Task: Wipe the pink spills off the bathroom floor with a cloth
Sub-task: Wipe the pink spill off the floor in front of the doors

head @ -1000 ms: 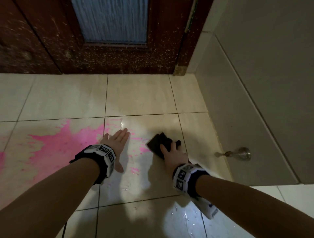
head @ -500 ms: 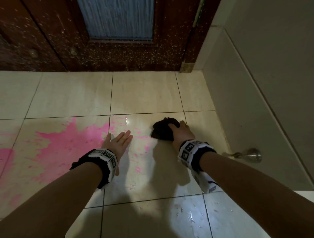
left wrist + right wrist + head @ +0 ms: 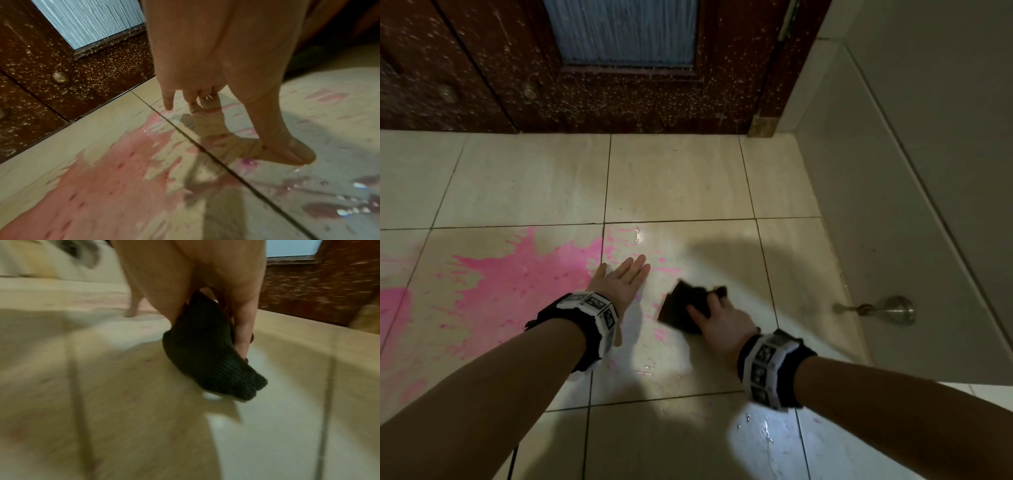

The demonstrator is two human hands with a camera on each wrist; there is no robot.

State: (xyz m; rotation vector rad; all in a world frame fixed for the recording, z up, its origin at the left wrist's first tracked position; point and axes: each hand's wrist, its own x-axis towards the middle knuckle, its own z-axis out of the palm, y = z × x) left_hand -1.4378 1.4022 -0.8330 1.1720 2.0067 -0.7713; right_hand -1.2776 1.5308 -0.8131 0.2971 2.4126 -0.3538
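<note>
cloth (image 3: 685, 310), dark and folded, lies on the floor tile (image 3: 674, 178) under the right hand (image 3: 722, 325). fingers curl over its near edge and press it down, so it drags flat over the small pink streaks just to its left. held low and flat like this, it likely picks up more per stroke than a bunched wad would.

left hand (image 3: 619, 281) rests on the tile with fingers straight and together, holding nothing. it sits at the right fringe of the big pink spill (image 3: 517, 274), probably as a brace for a person leaning forward over the floor. that main splash spreads leftward, with a further patch at the left frame edge, all unwiped. my guess: early in the job, only the right-side specks thinned.

head view gives the layout: door (image 3: 619, 85) ahead, wall (image 3: 911, 171) to the right, a metal doorstop (image 3: 893, 310) at its base, wet glare on the near tiles.

left wrist view adds what the head misses: the fingertips (image 3: 168, 107) and thumb touch down, the palm arched clear of the tile, spill edge just beside them.

right wrist view, blurred, shows the cloth's knitted weave (image 3: 205, 353) and the grip wrapped round it, one end trailing toward the tile.
</note>
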